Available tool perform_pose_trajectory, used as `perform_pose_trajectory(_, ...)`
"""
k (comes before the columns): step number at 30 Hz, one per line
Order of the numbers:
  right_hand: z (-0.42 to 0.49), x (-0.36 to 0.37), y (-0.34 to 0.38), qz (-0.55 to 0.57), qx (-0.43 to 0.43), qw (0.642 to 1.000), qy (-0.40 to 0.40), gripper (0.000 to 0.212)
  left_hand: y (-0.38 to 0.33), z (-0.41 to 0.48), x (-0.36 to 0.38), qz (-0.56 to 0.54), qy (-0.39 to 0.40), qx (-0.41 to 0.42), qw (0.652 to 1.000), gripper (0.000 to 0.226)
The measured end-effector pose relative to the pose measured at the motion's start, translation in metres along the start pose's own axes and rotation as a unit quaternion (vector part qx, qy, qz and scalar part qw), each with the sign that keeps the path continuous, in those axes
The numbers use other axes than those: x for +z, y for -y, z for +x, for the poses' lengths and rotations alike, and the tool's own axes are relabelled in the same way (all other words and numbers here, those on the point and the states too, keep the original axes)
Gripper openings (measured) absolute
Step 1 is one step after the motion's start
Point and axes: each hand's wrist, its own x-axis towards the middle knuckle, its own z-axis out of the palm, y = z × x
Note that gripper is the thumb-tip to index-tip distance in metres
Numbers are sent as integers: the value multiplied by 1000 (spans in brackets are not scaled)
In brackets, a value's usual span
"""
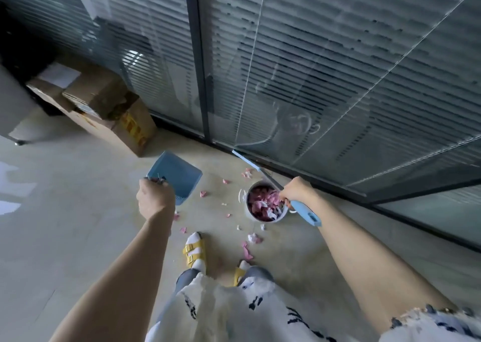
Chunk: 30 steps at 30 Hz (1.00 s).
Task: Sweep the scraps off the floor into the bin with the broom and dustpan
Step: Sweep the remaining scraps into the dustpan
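Note:
My left hand (155,197) grips the handle of a blue dustpan (175,173), held up above the floor and tilted. My right hand (296,190) is closed around the broom (306,213), a thin shaft with a blue grip end sticking out behind the hand. Its far blue end lies by the foot of the glass wall. Just under my right hand stands a small round white bin (279,218) filled with pink and white paper scraps. More pink and white scraps (247,248) lie scattered on the pale floor around the bin and in front of my feet.
A glass wall (325,81) with blinds behind it runs diagonally across the back and right. Stacked cardboard boxes (109,107) sit at the left against it. A grey cabinet (13,107) on feet is at the far left. My feet in yellow sandals (194,253) stand beside the scraps.

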Motion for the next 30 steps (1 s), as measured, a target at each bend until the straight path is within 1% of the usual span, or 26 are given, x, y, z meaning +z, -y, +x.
perform_pose_trajectory(3,20,4,-4,-2,13,1000,21,12,-11,15,1,6,11,11,1000,30)
perform_pose_trajectory(7,40,13,-13,-16,12,999,27,9,-19,32,4,34,30,26,999,30)
perform_pose_trajectory(9,46,13,-16,-14,5,999,39,8,-23,38,7,43,36,36,998,31)
perform_pose_trajectory(10,49,13,-17,-19,2,999,49,12,-25,41,9,47,36,42,997,31)
perform_pose_trajectory(11,50,13,-19,-36,-3,997,62,13,-26,44,11,49,35,44,997,31)
perform_pose_trajectory(13,48,11,-22,-84,-13,993,81,5,-29,45,13,50,33,48,997,31)
perform_pose_trajectory(14,46,9,-26,-103,-8,992,78,5,-30,45,15,51,33,49,997,30)
perform_pose_trajectory(15,47,5,-31,-133,-1,989,67,9,-30,44,18,48,31,49,997,30)
perform_pose_trajectory(18,55,-7,-54,-234,1,972,38,36,-31,41,25,39,31,52,997,29)
perform_pose_trajectory(19,58,-12,-63,-263,1,964,28,41,-32,40,29,41,31,54,997,29)
perform_pose_trajectory(21,61,-22,-79,-296,12,955,9,45,-32,37,34,49,30,58,997,29)
perform_pose_trajectory(25,72,-28,-104,-245,70,967,14,45,-30,29,47,51,28,62,996,28)
perform_pose_trajectory(30,89,-22,-113,-163,62,985,-10,37,-28,22,57,59,12,61,996,29)
